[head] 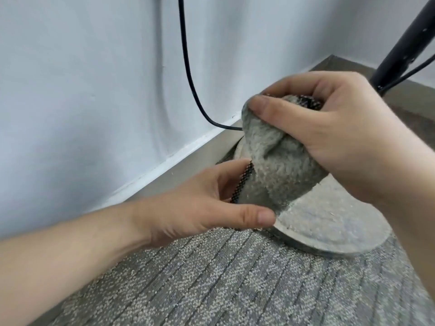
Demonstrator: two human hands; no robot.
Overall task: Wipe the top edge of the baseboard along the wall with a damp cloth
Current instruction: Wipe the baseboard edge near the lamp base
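Observation:
A grey fluffy cloth (280, 165) with a black stitched edge hangs bunched between both hands, above the floor. My right hand (334, 135) grips its upper part, thumb and fingers curled round the bunch. My left hand (200, 203) pinches the lower edge between thumb and fingers. The baseboard (179, 170) is a low grey-brown strip running diagonally along the foot of the white wall (82, 90), left of and behind the cloth. Neither hand nor the cloth touches it.
A black cable (188, 69) hangs down the wall and curves right behind the cloth. A black pole (404, 41) slants at the top right. A pale slipper (329, 222) lies on the grey patterned carpet (211, 283) under the cloth.

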